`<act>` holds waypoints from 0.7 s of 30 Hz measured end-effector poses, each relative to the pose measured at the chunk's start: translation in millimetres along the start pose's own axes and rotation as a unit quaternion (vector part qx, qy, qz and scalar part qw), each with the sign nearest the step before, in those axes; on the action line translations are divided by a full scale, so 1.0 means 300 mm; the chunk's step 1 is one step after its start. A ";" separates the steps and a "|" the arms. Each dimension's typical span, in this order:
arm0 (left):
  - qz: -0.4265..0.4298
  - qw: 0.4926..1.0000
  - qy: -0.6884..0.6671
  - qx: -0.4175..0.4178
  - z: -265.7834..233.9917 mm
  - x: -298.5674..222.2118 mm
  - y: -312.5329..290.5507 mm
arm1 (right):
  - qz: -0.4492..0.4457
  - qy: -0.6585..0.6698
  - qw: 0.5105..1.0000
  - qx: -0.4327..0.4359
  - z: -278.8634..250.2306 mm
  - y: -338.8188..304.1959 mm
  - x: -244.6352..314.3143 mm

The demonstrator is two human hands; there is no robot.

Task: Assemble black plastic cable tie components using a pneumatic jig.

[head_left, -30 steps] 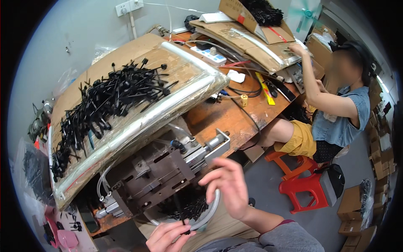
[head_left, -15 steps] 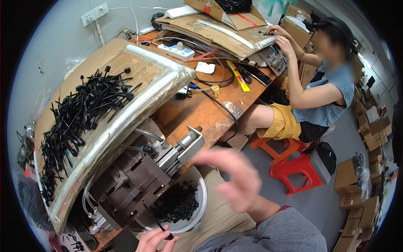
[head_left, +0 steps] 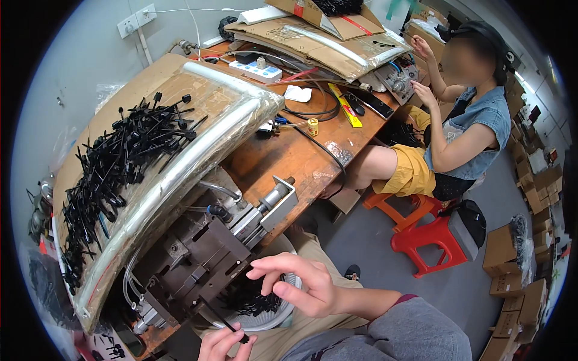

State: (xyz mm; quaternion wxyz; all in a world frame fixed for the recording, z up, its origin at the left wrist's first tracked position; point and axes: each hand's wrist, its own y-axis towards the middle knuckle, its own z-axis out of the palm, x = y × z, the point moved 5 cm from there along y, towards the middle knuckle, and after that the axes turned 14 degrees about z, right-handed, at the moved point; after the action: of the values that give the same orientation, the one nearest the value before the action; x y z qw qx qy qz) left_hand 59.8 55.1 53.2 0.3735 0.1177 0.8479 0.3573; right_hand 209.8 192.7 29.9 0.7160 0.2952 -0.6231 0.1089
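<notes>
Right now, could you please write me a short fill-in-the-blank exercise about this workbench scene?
1. The left hand grips a thin piece coloured ____.
2. The right hand holds ____.
3. The large loose heap rests on a board made of brown ____.
4. The seated person wears shorts coloured ____.

Missing words: black; nothing; cardboard; yellow.

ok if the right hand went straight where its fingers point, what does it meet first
Probably the brown metal machine, though depth is unclear and the right hand might pass above it.
</notes>
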 end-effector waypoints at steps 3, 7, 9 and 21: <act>-0.012 1.000 -0.003 -0.006 -0.004 0.005 -0.012 | 0.026 0.042 0.999 0.018 0.016 -0.027 -0.039; -0.009 1.000 0.002 0.020 0.010 0.003 0.000 | 0.086 0.138 0.985 0.059 0.093 -0.078 -0.091; -0.003 1.000 -0.001 0.024 0.021 0.003 0.000 | 0.108 0.178 0.975 0.072 0.124 -0.091 -0.099; 0.018 0.997 -0.066 0.044 0.042 0.047 -0.043 | 0.317 0.262 0.900 0.143 0.150 0.031 -0.134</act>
State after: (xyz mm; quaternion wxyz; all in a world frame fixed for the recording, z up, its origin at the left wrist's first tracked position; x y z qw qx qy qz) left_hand 60.0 58.9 30.6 0.4170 0.1729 0.8340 0.3173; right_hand 159.7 183.5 -3.8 0.7311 0.1425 -0.4516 0.4912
